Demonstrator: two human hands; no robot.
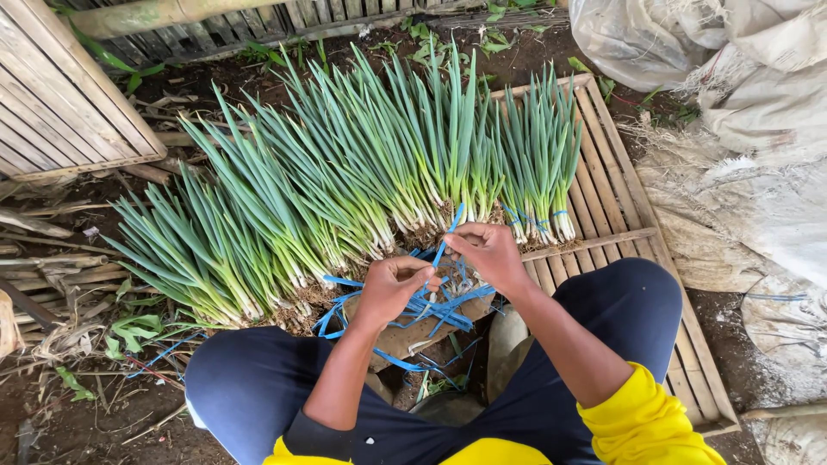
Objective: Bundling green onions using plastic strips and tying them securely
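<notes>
Nearest you are your knees in dark blue trousers (258,379) and the yellow sleeves (642,422), with both forearms reaching forward over the tangle of blue plastic strips (439,306). Take that tangle as your landmark.

Your left hand (392,286) sits right on top of the tangle, fingers curled shut and pinching a strip. Your right hand (489,250) is just beyond it and to the right, thumb and fingers closed on one blue strip (450,231) that runs up from the tangle towards the leeks. The strip looks thin, light and limp, probably slick, so it is likely to slide unless you pinch it close to where it is being worked; the loose lengths snag on each other easily.

Just beyond the tangle lies the row of green onion bundles (362,172), white root ends towards you, leaves fanning away. They look soft and bendable, so a bundle is best taken low, near the firm white stems (431,215).

Under the tangle and the bundles, stretching right, is a slatted bamboo rack (620,198). Further right of it lie grey-white sacks (749,129); far left of the tangle stands another bamboo panel (60,95) on dark soil (86,413).
</notes>
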